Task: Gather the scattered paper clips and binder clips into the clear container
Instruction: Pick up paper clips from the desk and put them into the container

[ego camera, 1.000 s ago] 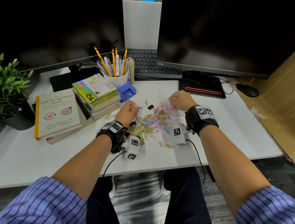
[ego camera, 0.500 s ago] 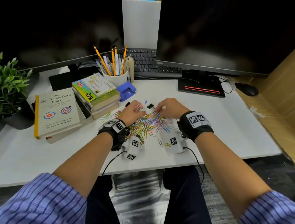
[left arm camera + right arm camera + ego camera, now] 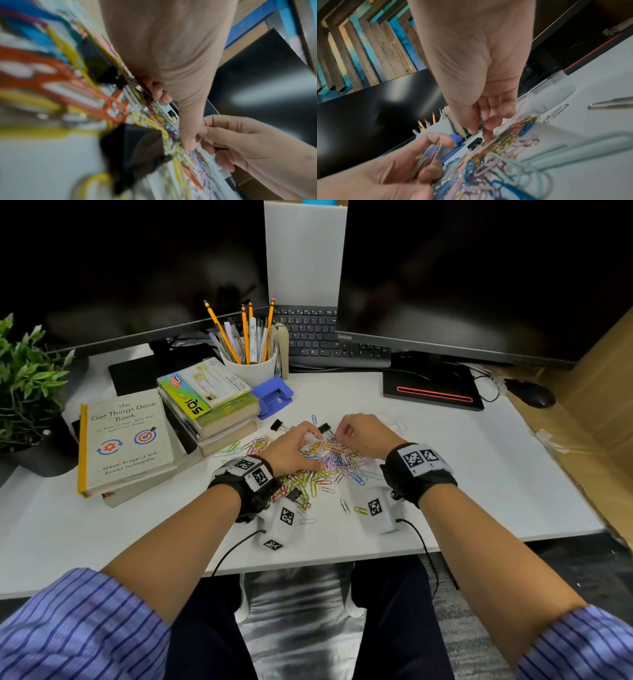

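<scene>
Right hand [image 3: 364,436] has come back from the clear container [image 3: 551,92] to the far edge of the paper clip pile [image 3: 329,467] since a second ago, thumb and fingertips now pinched down onto clips there. Left hand [image 3: 293,448] pinches a few clips, one pink, above the pile. Mid-gathering; container sits empty just right of the pile, black binder clips [image 3: 323,427] untouched; next, lift and drop the pinch in
</scene>
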